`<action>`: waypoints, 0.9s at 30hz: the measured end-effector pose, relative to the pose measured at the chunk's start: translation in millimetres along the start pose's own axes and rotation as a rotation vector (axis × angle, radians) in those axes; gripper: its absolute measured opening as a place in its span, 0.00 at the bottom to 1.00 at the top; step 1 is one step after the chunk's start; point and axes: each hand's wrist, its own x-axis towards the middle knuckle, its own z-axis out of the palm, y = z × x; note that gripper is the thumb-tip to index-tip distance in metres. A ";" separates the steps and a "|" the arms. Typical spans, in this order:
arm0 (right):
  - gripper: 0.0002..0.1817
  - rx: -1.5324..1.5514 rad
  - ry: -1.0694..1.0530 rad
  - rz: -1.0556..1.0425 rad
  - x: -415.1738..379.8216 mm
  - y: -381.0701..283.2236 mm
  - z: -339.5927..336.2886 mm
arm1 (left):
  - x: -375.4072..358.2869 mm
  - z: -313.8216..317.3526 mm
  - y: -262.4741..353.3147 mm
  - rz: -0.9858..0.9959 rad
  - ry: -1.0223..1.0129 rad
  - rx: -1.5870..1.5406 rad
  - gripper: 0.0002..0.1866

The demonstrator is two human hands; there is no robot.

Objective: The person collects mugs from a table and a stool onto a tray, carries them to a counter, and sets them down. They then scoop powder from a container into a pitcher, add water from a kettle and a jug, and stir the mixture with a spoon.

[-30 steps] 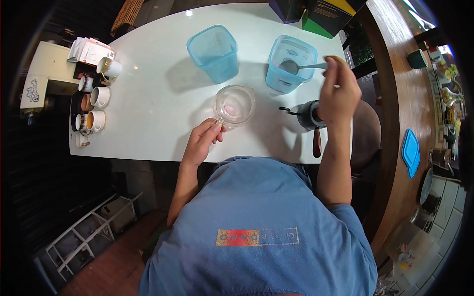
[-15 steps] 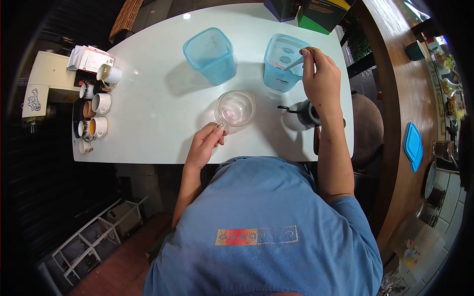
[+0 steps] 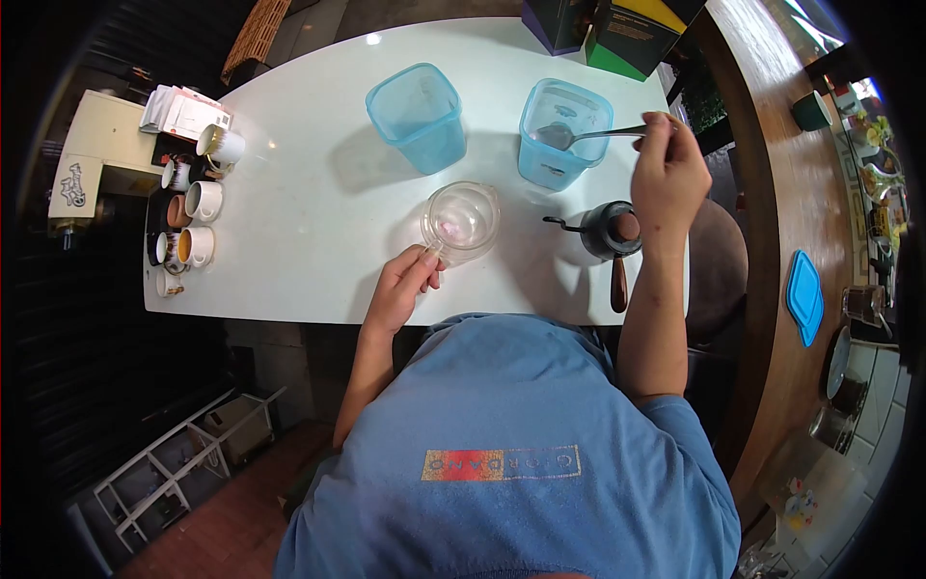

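Observation:
My left hand (image 3: 409, 283) pinches the handle of a clear glass jug (image 3: 463, 217) standing on the white table. A small pinkish patch shows inside the jug. In my right hand (image 3: 669, 179) is a metal spoon (image 3: 598, 133), held by the end of its handle. The spoon's bowl is over the opening of the right blue plastic container (image 3: 555, 172); whether anything lies in it I cannot make out. Another blue plastic container (image 3: 429, 145) stands to the left. Below my right hand is a dark pot-like vessel (image 3: 600, 232) with a brown knob and a wooden handle.
Several mugs (image 3: 203, 201) are grouped at the table's left edge, beside stacked papers (image 3: 188, 111). Dark boxes (image 3: 632, 39) stand at the far right corner. A blue lid (image 3: 804, 297) lies on the wooden counter (image 3: 772, 193) to the right.
My right hand has moved right and slightly down, lifting the spoon from inside the right blue container to its opening. The pot-like vessel is now less covered. My left hand keeps its hold.

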 end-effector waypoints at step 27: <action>0.11 0.375 0.026 -0.825 -64.9 10.5 -34.1 | 11.6 2.9 20.7 -0.028 0.059 -0.032 0.18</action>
